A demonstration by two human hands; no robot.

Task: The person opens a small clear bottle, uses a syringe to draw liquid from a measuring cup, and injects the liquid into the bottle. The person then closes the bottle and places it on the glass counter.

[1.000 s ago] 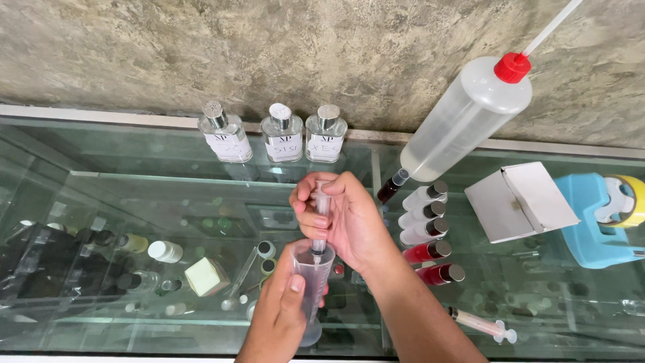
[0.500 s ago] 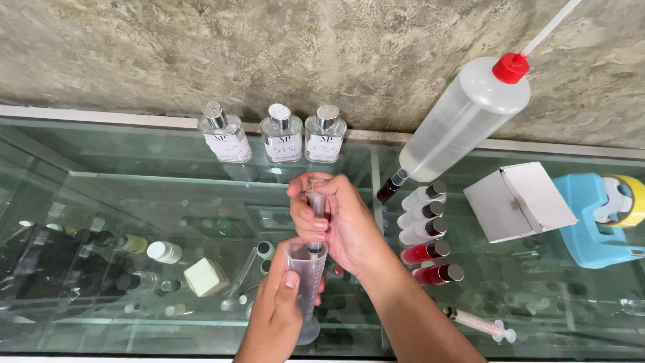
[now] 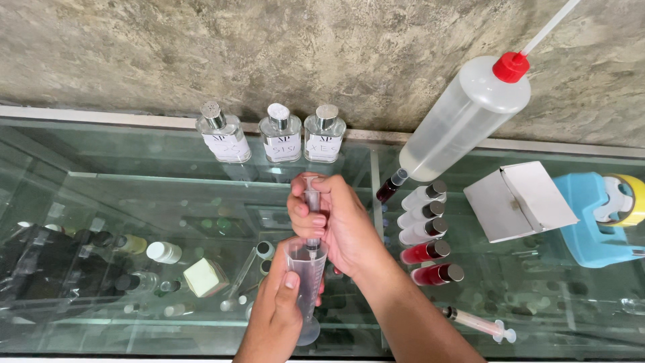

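At the middle of the glass bench (image 3: pixel 134 175), one syringe (image 3: pixel 313 202) is clenched in the right hand (image 3: pixel 336 222), its long axis upright and its tip pointed down into the mouth of one clear measuring cylinder (image 3: pixel 306 289). The cylinder is grasped upright by the left hand (image 3: pixel 279 316), directly below the right grip. Beyond the grip, three square glass bottles (image 3: pixel 281 141) are lined up against the wall. To the right of the grip, five small vials (image 3: pixel 426 232) are laid side by side, two of them red, and a second syringe (image 3: pixel 480 324) is lying flat.

Glass counter (image 3: pixel 101 175) with perfume bottles (image 3: pixel 282 142)
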